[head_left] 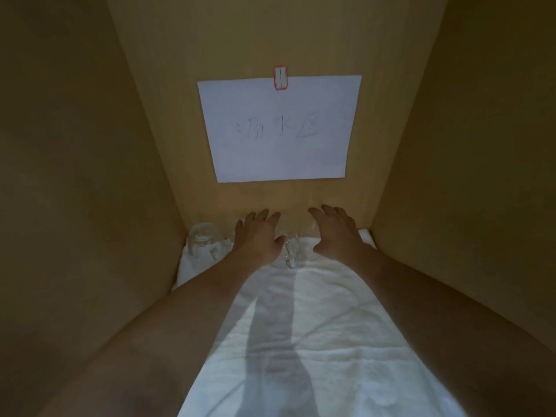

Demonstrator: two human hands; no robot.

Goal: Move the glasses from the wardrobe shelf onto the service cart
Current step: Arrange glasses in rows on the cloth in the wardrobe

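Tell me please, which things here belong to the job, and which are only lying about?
Job: left glass mug; middle glass mug; left hand; right hand.

Lying about: white towel; paper sign; red-edged sticker.

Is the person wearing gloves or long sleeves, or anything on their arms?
No. The left hand and the right hand are both bare, with no gloves. Both forearms are bare as far back as the picture shows, so no sleeves are in view. I can see no watch, bracelet or ring, though the light is dim.
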